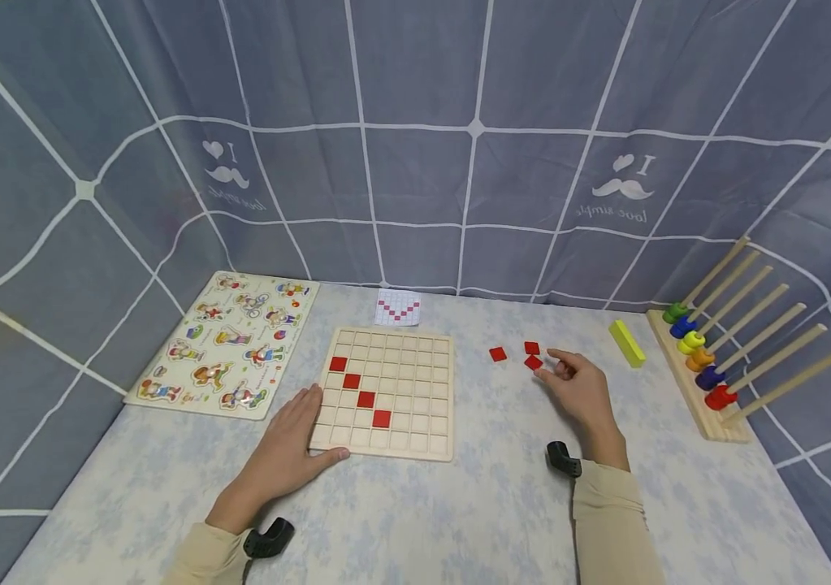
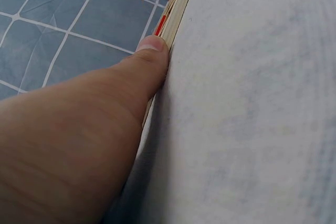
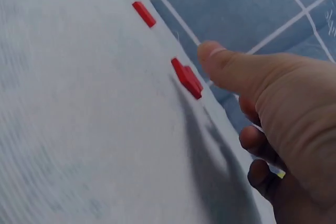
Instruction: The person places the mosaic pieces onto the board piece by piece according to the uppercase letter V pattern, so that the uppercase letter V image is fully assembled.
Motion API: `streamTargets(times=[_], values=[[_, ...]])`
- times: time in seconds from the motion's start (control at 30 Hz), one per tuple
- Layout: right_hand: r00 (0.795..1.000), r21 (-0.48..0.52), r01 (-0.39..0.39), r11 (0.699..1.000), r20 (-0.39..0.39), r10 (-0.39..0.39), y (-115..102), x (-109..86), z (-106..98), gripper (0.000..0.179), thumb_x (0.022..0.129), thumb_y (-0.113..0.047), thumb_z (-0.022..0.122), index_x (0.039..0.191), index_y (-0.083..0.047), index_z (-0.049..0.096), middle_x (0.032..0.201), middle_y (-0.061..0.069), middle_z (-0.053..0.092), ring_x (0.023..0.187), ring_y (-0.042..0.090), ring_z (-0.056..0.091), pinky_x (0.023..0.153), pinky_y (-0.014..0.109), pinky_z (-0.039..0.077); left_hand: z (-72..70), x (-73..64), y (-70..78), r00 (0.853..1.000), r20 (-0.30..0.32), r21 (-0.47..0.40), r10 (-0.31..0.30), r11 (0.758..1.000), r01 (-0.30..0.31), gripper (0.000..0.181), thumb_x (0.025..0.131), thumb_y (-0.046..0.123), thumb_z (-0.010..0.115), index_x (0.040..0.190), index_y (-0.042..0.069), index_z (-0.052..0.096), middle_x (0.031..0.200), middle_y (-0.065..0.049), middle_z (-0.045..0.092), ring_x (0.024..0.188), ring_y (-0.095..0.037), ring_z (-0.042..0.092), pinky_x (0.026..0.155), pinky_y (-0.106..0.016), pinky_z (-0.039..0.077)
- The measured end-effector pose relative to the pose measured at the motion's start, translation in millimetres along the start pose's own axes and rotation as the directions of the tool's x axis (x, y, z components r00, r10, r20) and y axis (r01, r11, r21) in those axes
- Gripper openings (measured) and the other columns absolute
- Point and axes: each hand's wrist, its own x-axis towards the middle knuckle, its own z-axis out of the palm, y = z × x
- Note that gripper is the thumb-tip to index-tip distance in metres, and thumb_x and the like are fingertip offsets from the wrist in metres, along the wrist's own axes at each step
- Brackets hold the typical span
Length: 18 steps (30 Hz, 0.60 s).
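Right grip [image 1: 577,392]: unclenched, nothing held, fingertips [image 3: 212,56] parted. Nearest red tile [image 1: 533,363]: square, on counter [image 1: 491,520], just left of those fingertips; well apart from left grip [image 1: 287,445], relaxed against gridded board [image 1: 424,392].

Tallied seven flat red square tiles [image 1: 366,400] in all: four on the board, three off it. Logged one square pale wooden grid board [image 1: 418,398]. Counted two bare hands, one left hand [image 1: 289,447] and one right hand [image 1: 582,390]; also two beige sleeves [image 1: 611,520] and two black wrist-worn devices [image 1: 269,538]. Entered one small white card with a pink pattern [image 1: 397,309], one cream figure-printed puzzle board [image 1: 240,349], one bright yellow oblong block [image 1: 627,343]. On one wooden peg stand [image 1: 733,431], counted seven slim round wooden pegs [image 1: 788,387] and six colours of beads [image 1: 720,397]; could not tell pieces per colour. Noted two white moustache prints [image 1: 621,189] on grey-blue curtaining [image 1: 415,175].
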Motion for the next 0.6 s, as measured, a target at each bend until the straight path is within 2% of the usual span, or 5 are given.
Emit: streamTargets(times=[0.17, 0.4, 0.6], values=[[1.0, -0.05, 0.022, 0.998, 0.02, -0.021, 7.7, 0.4, 2.7, 0.047, 0.092, -0.027, 0.078, 0.131, -0.003, 0.068, 0.087, 0.006, 0.058, 0.076, 0.017, 0.046, 0.069, 0.029, 0.038, 0.9, -3.1, 0.7, 1.0, 0.005, -0.004, -0.005, 1.0, 0.005, 0.112, 0.086, 0.062, 0.073, 0.16, -0.005, 0.022, 0.167, -0.024, 0.026, 0.154, -0.045, 0.024, 0.122, -0.064, 0.024], [0.996, -0.158, 0.087, 0.984, 0.018, -0.085, 7.6, 4.6, 8.8, 0.044, 0.094, -0.03, 0.074, 0.126, -0.001, 0.069, 0.079, 0.004, 0.057, 0.07, 0.018, 0.047, 0.069, 0.033, 0.039, -1.6, 0.9, 0.7, 1.0, -0.007, -0.002, 0.007, 1.0, -0.007, 0.111, 0.086, 0.061, 0.073, 0.16, -0.005, 0.022, 0.167, -0.023, 0.025, 0.154, -0.045, 0.024, 0.122, -0.063, 0.024], [0.998, -0.187, 0.055, 0.981, 0.019, -0.053, 6.0, 4.7, 12.4, 0.039, 0.096, -0.028, 0.072, 0.126, -0.002, 0.07, 0.078, 0.004, 0.056, 0.069, 0.019, 0.046, 0.067, 0.032, 0.036, -0.7, 2.5, -0.9, 1.0, 0.002, 0.007, 0.003, 1.0, -0.003, 0.112, 0.085, 0.063, 0.072, 0.16, -0.004, 0.022, 0.167, -0.023, 0.026, 0.154, -0.045, 0.024, 0.122, -0.063, 0.023]])
